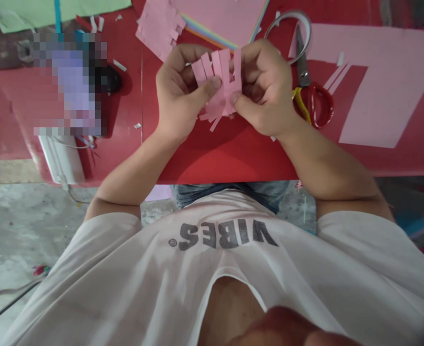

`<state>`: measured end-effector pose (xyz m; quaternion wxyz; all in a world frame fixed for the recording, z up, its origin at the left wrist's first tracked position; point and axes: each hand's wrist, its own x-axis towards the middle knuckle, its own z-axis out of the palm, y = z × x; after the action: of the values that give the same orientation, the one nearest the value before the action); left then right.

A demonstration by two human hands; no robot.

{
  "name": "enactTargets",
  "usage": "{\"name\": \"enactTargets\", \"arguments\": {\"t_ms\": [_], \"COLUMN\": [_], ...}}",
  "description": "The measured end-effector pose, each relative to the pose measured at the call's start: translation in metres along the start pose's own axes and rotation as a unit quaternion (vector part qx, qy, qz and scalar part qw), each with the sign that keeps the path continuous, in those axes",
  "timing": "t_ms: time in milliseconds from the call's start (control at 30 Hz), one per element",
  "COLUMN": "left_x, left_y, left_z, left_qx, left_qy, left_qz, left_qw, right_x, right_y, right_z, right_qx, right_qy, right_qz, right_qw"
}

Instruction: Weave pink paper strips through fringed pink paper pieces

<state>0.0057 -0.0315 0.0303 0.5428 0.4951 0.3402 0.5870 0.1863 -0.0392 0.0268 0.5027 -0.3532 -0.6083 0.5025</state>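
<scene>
Between my two hands is a small piece of pink paper [217,98] with strips cut along its edges, raised over the red table. My left hand [183,91] is closed on its left side, the thumb pressed flat across the paper. My right hand [266,89] pinches the right side, thumb at the lower right corner. The far strips stand up and fan apart; a few shorter ones stick out at the near edge. Most of my fingers are hidden behind the paper. Scissors [307,81] with red and yellow handles lie just right of my right hand.
A roll of tape [307,31] lies under the scissor blades. Farther right is a large cut pink sheet [378,86]. Beyond my hands are another fringed pink piece [157,29] and a rainbow-edged pink sheet [222,19]. A white power bank-like box [62,158] sits at the left edge.
</scene>
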Motion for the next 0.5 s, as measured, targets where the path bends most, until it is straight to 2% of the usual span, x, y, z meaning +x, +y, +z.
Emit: {"name": "enactTargets", "arguments": {"t_ms": [100,267,400,500], "left_x": [0.001,0.000,0.001,0.002], "left_y": [0.003,0.005,0.002,0.008], "left_z": [0.001,0.004,-0.002,-0.005], "left_qx": [-0.001,-0.001,-0.008,-0.017], "left_qy": [0.013,0.048,0.010,0.013], "left_qz": [0.013,0.018,0.022,-0.022], "left_qw": [1.000,0.999,1.000,1.000], "right_x": [-0.002,0.000,0.001,0.000], "right_y": [0.002,0.020,0.024,0.017], "right_z": [0.005,0.009,0.005,0.001], "right_qx": [0.006,-0.052,-0.076,-0.075], "right_qy": [0.029,0.112,0.114,0.112], "right_qz": [0.008,-0.051,-0.063,-0.084], "right_qw": [1.000,0.991,0.989,0.987]}}
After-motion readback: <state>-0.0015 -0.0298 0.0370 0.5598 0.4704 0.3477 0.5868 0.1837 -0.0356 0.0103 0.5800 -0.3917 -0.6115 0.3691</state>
